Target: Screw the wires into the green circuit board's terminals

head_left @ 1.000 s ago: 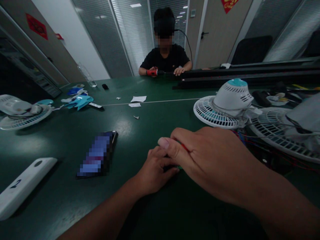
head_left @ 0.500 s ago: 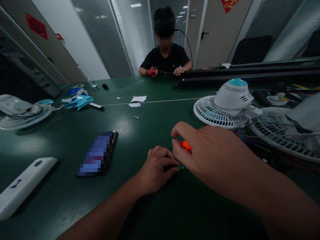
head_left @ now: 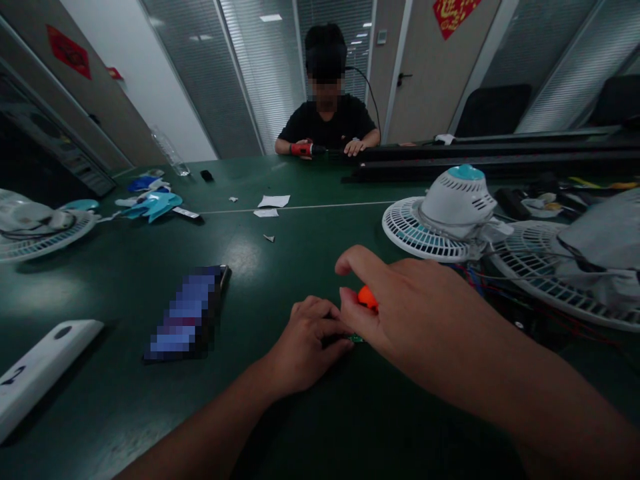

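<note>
My left hand [head_left: 305,343] rests on the green table [head_left: 125,280] with its fingers curled, pinching a small green part [head_left: 356,339] against the surface. My right hand [head_left: 400,303] hovers just to the right of it, closed round an orange-handled tool [head_left: 367,297], with the index finger lifted. The tool's tip is hidden behind my fingers. A phone [head_left: 186,312] lies to the left of my left hand.
A white fan with a teal cap [head_left: 450,213] lies face down at the right, a second fan grille [head_left: 550,280] and red wires beside it. A white casing [head_left: 35,367] lies front left. Paper scraps [head_left: 274,201], teal fan blades [head_left: 153,203] and another person sit beyond.
My right hand lifted its index finger and uncovered the orange tool handle, which was hidden a second ago. The view shifted slightly. My left hand stayed in place.
</note>
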`<state>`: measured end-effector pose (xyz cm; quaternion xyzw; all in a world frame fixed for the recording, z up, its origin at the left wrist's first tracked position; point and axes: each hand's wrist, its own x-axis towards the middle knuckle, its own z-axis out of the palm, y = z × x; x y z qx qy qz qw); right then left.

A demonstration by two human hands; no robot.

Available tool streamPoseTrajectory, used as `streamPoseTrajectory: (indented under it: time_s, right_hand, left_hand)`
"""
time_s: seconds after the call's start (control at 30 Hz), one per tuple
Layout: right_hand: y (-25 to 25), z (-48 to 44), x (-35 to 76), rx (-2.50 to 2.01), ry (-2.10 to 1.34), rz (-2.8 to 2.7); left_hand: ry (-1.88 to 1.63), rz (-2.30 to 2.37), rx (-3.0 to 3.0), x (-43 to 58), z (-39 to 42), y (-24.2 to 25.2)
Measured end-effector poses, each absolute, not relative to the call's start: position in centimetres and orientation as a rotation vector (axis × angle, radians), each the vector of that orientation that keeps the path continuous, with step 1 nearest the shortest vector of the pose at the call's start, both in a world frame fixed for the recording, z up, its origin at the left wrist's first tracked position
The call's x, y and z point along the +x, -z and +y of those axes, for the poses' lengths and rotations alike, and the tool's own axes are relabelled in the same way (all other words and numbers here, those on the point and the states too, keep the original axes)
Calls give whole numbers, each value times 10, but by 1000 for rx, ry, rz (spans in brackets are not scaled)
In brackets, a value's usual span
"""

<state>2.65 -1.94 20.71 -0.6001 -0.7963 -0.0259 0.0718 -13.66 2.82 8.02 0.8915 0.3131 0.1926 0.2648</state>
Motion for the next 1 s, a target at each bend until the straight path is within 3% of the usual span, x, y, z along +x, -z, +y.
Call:
streamPoseTrajectory:
  time_s: [1.0]
  right_hand:
    - [-214, -23, 28, -1747, -115, -2328]
  left_hand:
    - [-583, 788, 2300, -136, 27, -79]
